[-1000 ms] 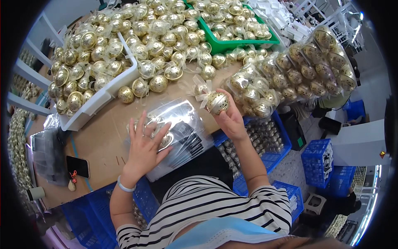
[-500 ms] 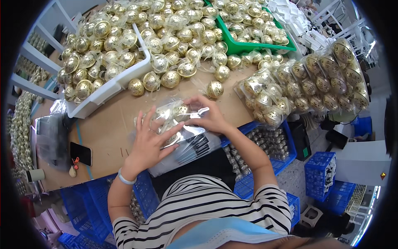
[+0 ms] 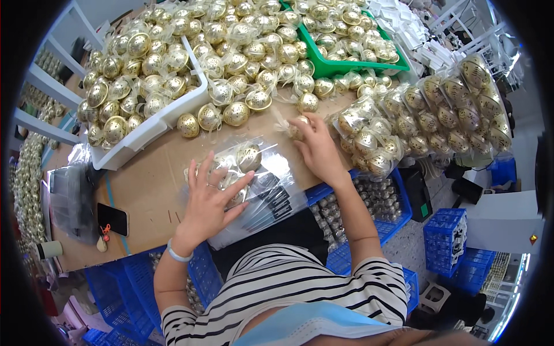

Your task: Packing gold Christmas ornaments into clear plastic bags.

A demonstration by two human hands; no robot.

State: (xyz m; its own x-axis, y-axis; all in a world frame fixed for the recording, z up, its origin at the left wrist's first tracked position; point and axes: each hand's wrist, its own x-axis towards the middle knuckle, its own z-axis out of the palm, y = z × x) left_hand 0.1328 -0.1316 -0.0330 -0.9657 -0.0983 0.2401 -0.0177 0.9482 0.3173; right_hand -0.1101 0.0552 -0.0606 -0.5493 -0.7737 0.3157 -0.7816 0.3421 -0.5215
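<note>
A clear plastic bag (image 3: pixel 277 167) with dark print lies flat at the table's near edge, holding a few gold ball ornaments; one gold ball ornament (image 3: pixel 249 157) shows plainly in it. My left hand (image 3: pixel 209 199) rests on the bag's left part, its fingers spread over the balls, hiding some of them. To the right, my right hand (image 3: pixel 320 151) has its fingers curled round a loose gold ball ornament (image 3: pixel 296 128) with a pale ribbon, which sits on the table beyond the bag. The fingers partly hide that ball.
Gold balls are heaped at the back, in a white tray (image 3: pixel 144 138) and a green tray (image 3: pixel 346 67). Bagged balls (image 3: pixel 427 115) are stacked at right. A phone (image 3: pixel 113 219) and a stack of plastic bags (image 3: pixel 72 199) lie left. A blue crate (image 3: pixel 404 202) stands below the table.
My right hand has left the bag and moved right and away to the loose ball, closing on it. My left hand stays spread on the bag.
</note>
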